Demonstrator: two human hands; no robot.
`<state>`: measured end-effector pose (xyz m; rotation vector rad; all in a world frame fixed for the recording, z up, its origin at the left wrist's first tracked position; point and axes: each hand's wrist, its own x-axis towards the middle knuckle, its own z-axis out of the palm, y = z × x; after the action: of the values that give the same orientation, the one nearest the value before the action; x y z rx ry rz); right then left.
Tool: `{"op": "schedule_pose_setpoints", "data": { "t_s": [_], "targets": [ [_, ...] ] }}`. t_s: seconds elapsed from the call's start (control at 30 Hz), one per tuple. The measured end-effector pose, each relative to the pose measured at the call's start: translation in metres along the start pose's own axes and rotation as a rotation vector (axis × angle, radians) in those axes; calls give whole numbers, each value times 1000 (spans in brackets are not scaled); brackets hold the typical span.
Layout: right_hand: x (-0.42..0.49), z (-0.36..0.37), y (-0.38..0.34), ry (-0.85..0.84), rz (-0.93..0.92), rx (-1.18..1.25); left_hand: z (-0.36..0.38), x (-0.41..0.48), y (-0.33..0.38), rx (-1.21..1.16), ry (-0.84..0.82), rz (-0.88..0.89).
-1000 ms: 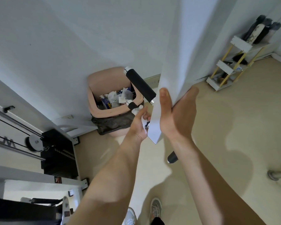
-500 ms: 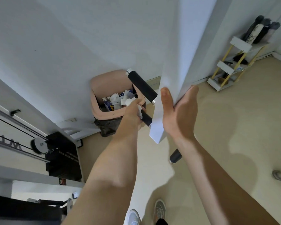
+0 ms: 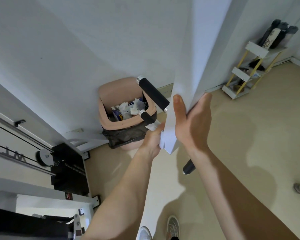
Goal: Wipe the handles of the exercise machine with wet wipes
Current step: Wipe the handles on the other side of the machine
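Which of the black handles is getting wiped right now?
The short black handle over the bin's rim: the left hand holds the white wipe against it. The long handle above and the lower handle are untouched.

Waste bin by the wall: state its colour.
The waste bin is pale pink, lined with a black bag; the head view shows it best.
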<state>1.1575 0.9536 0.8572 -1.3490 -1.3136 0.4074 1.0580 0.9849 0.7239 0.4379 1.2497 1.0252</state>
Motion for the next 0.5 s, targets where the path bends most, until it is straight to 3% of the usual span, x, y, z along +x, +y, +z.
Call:
{"op": "schedule_pose_setpoints", "data": {
  "t_s": [0.33, 0.43, 0.5],
  "targets": [
    [-19, 7, -4, 0, 118, -164, -45, -22, 8, 527, 273, 197],
    [-41, 3, 2, 169, -43, -130, -55, -26, 10, 725, 339, 313],
    [-67, -1, 7, 196, -215, -87, -59, -27, 11, 737, 364, 356]
  ]
}}
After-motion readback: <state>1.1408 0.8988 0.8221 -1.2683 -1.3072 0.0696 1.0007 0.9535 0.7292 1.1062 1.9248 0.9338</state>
